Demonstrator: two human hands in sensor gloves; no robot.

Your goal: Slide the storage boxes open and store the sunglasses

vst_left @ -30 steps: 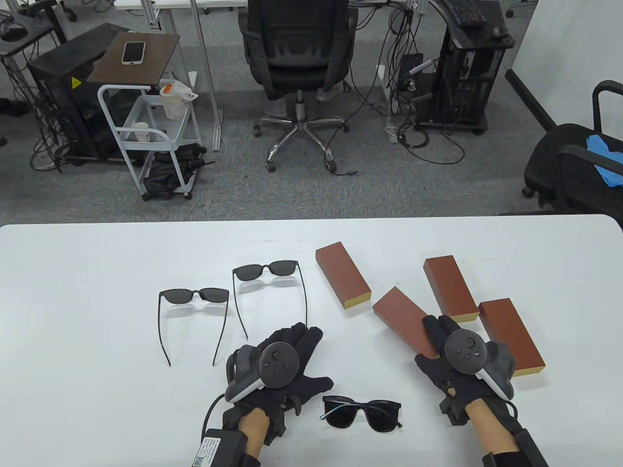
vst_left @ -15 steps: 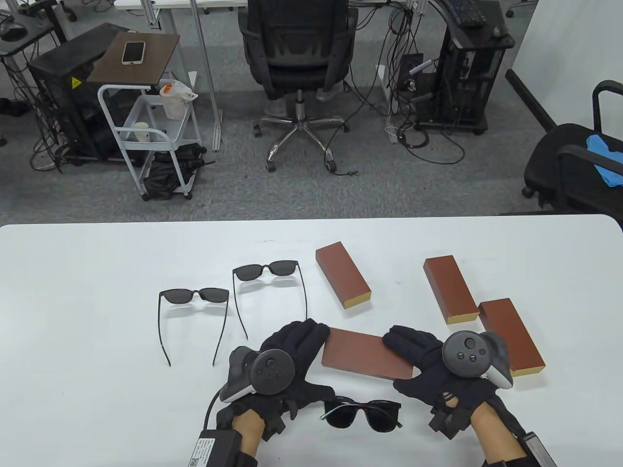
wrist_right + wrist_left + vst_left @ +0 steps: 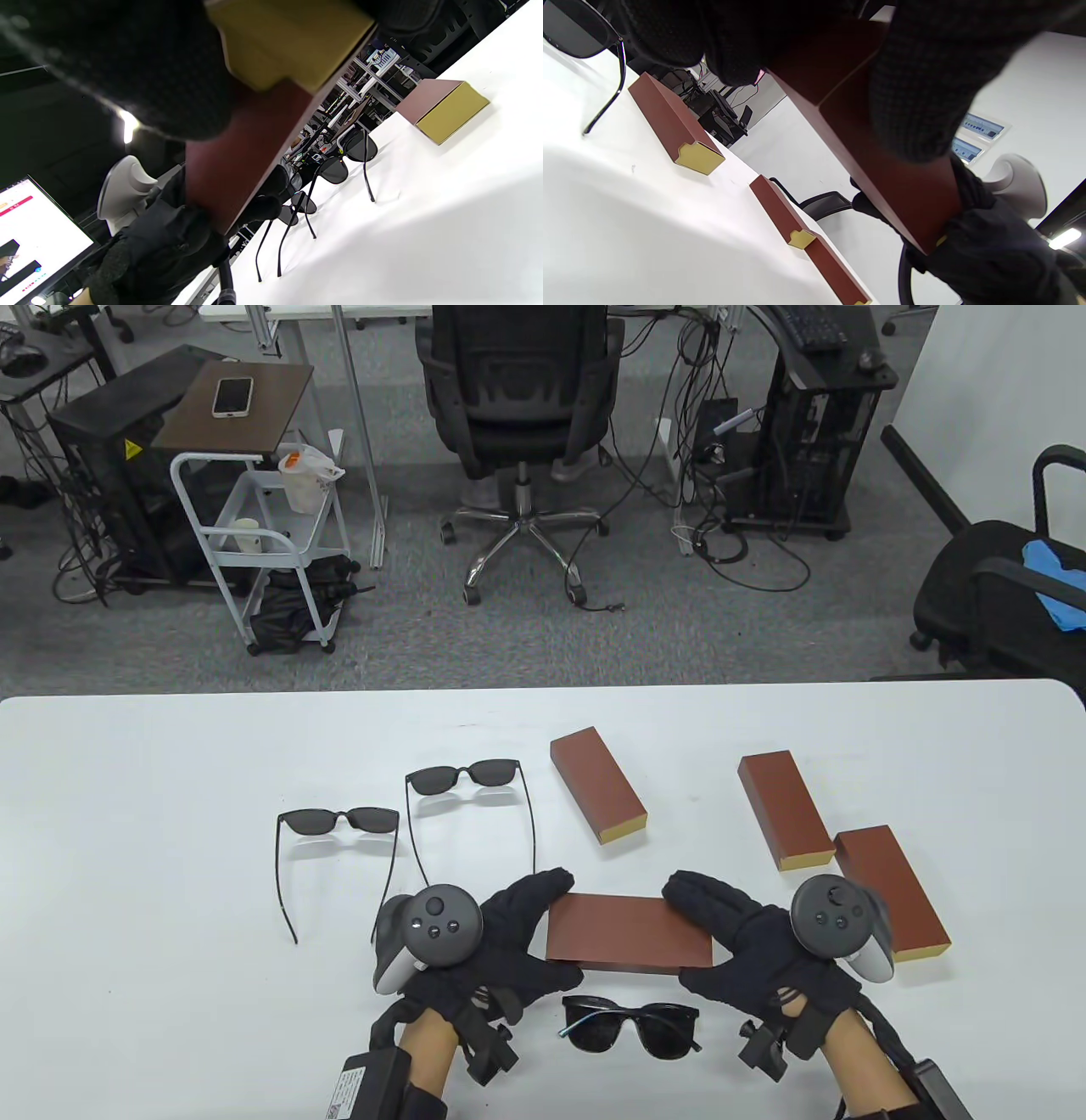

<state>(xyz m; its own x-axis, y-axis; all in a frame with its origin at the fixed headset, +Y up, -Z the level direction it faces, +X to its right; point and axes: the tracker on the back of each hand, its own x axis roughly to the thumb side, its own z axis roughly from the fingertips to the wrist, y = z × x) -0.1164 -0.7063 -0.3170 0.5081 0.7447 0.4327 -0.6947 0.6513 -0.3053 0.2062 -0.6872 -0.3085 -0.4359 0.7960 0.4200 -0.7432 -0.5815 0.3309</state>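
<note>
A red-brown storage box (image 3: pixel 629 931) lies crosswise between my two hands, raised a little off the white table (image 3: pixel 170 780). My left hand (image 3: pixel 534 929) grips its left end, fingers over the far edge and thumb on the near side. My right hand (image 3: pixel 721 937) grips the right end the same way. In the right wrist view the box's gold end (image 3: pixel 288 38) shows under my right fingers. In the left wrist view the sleeve (image 3: pixel 865 140) looks shut. Folded black sunglasses (image 3: pixel 632 1025) lie just in front of the box.
Three more red-brown boxes lie on the table: one (image 3: pixel 598 785) behind the held box, two (image 3: pixel 785 810) (image 3: pixel 891 891) to the right. Two unfolded sunglasses (image 3: pixel 339 820) (image 3: pixel 462 776) lie at left centre. An office chair (image 3: pixel 517 398) stands beyond the far edge.
My right hand carried the box from the right-hand group to the centre and turned it crosswise. My left hand swung right and took hold of its left end.
</note>
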